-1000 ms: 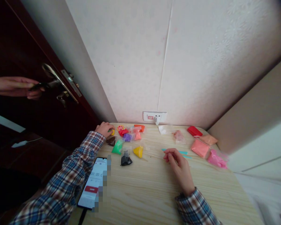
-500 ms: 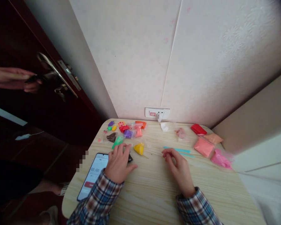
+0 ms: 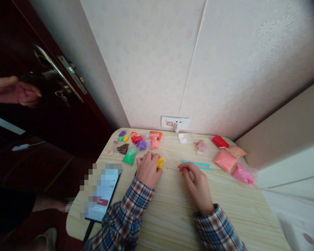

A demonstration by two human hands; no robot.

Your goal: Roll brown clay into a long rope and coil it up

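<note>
Bright yellow lump (image 3: 160, 162), probably bagged, partly behind the left hand (image 3: 148, 170).

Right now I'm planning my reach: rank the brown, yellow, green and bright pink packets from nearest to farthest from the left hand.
1. Yellow packet, against or just beside the left hand, on its right.
2. Green packet, to the hand's left.
3. Brown packet, left, beyond the green one.
4. Bright pink packet, far right, past the right hand.

Four packets (image 3: 225, 161) at far right — two turquoise sticks (image 3: 196, 163) — one phone (image 3: 101, 211), one wall socket (image 3: 175, 122).
</note>
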